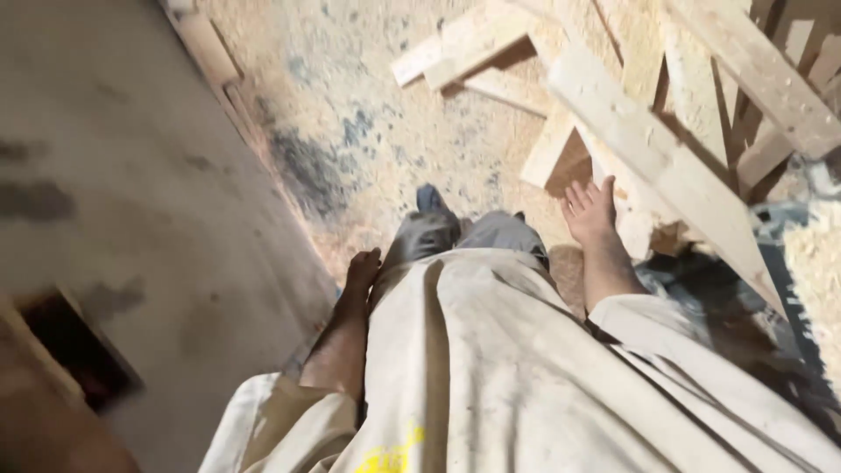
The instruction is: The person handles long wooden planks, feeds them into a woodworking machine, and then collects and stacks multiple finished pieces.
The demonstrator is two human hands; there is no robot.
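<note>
The right hand [589,210] is spread open, palm showing, fingers loose, holding nothing; its fingertips reach just beside the long pale wooden plank [666,162] that slants down across a heap of rough pale timber offcuts [491,52]. Whether the fingers touch the plank is hard to tell through the blur. The left hand [361,271] hangs by the thigh with its fingers curled under and partly hidden, so its grip cannot be told. A sawdust-covered floor [385,131] lies ahead; a dusty cream smock [491,368] hides most of the legs.
</note>
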